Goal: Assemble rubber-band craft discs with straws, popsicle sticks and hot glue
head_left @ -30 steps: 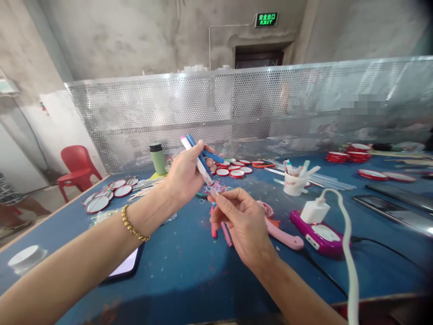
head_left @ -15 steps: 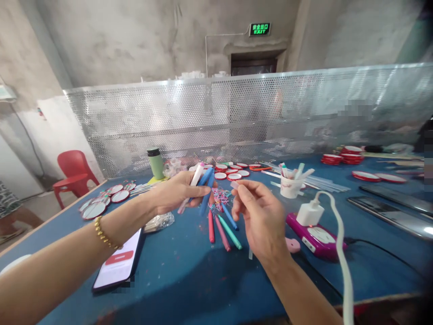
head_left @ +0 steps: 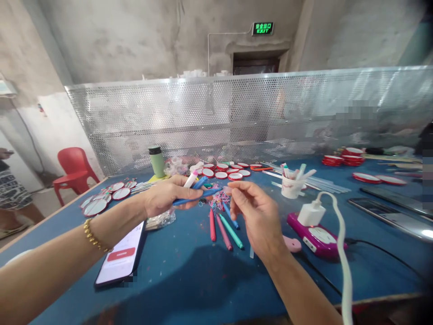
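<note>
My left hand [head_left: 169, 195] is closed around several pens. Among them are blue felt-tip pens [head_left: 209, 193] pointing right and a white pen with a pink end [head_left: 191, 179] sticking up. My right hand [head_left: 253, 207] pinches a small pale, translucent piece [head_left: 227, 190] between thumb and finger, close to the tip of the blue pen. Whether the two touch I cannot tell. Beneath the hands lies a heap of small coloured rubber bands [head_left: 219, 200]. Fanned out on the table in front of it are a red pen [head_left: 212, 225], a pink pen, a green pen [head_left: 233, 232] and a blue one.
Left of centre lies a phone [head_left: 118, 264]; a green bottle [head_left: 156, 161] stands behind. Round red-rimmed pieces [head_left: 95, 207] lie in groups. At right are a cup of pens [head_left: 292, 187], a purple power bank [head_left: 314, 234] with a white cable, and phones [head_left: 389, 214]. A person stands far left.
My left hand has turned, so the blue pen that hung downward now points right toward my right hand. My right hand has shifted slightly left, still pinching the small piece.
</note>
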`<state>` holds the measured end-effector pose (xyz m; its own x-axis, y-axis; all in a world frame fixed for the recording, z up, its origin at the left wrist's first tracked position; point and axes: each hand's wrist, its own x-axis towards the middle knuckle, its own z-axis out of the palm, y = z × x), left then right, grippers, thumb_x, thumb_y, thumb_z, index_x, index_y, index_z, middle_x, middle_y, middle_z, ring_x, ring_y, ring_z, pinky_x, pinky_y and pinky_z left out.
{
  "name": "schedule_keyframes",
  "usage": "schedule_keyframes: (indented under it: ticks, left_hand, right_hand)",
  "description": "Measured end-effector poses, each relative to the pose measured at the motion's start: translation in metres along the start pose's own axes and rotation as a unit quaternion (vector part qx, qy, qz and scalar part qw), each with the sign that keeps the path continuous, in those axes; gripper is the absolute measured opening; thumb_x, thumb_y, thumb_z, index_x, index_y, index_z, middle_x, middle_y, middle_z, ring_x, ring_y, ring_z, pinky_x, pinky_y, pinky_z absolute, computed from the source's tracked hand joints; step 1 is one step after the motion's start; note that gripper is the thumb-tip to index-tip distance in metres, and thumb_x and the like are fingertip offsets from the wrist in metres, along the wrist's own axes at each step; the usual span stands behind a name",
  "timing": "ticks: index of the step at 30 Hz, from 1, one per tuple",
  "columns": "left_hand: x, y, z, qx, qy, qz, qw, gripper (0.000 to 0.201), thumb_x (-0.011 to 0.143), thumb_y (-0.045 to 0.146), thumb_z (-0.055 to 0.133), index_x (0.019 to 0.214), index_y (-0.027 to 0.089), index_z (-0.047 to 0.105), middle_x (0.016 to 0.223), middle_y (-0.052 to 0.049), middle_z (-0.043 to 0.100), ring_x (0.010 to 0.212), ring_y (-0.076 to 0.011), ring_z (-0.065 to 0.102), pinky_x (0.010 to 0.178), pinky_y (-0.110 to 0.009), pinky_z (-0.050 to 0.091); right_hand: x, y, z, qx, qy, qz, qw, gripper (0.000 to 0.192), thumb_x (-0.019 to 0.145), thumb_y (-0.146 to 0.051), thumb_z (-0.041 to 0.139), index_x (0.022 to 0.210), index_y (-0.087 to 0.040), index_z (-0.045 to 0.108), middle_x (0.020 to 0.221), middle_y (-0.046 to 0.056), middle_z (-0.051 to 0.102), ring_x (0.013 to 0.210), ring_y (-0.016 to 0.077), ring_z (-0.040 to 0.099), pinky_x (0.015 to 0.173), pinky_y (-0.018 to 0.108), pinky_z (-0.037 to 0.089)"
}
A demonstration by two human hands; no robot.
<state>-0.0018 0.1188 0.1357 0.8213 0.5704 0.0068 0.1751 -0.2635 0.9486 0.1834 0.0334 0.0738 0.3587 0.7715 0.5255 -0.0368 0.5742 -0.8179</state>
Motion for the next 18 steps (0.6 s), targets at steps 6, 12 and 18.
schedule_keyframes:
  ticks: [6, 12, 18]
  left_hand:
    - [0.0005, -0.0061, -0.0039, -0.011, 0.004, 0.001, 1.0, 0.021, 0.082, 0.033, 0.063, 0.077, 0.013, 0.064, 0.053, 0.004, 0.044, 0.047, -0.0075, 0.032, 0.047, -0.026, 0.02]
    - [0.0003, -0.0054, -0.0055, -0.008, 0.001, 0.001, 1.0, 0.019, 0.082, 0.031, 0.062, 0.079, 0.012, 0.064, 0.05, 0.004, 0.041, 0.047, -0.0076, 0.031, 0.048, -0.026, 0.019]
    - [0.002, -0.0108, -0.0069, -0.012, 0.004, 0.008, 1.0, 0.018, 0.082, 0.03, 0.061, 0.08, 0.013, 0.063, 0.052, 0.004, 0.043, 0.047, -0.0076, 0.032, 0.048, -0.027, 0.019]
  right_hand:
    - [-0.0026, 0.0004, -0.0004, -0.074, -0.017, -0.019, 0.997, 0.015, 0.085, -0.032, 0.063, 0.095, -0.02, 0.066, 0.065, -0.004, 0.057, 0.048, 0.0079, 0.05, 0.047, 0.023, 0.044]
    - [-0.0026, 0.0015, -0.004, -0.143, -0.003, -0.066, 0.988, 0.016, 0.088, -0.032, 0.06, 0.097, -0.021, 0.067, 0.069, -0.003, 0.058, 0.05, 0.0079, 0.05, 0.048, 0.022, 0.043]
    - [-0.0035, 0.0034, -0.0012, -0.202, -0.021, -0.088, 0.975, 0.015, 0.089, -0.03, 0.058, 0.094, -0.021, 0.068, 0.076, 0.001, 0.064, 0.054, 0.0094, 0.054, 0.05, 0.022, 0.044]
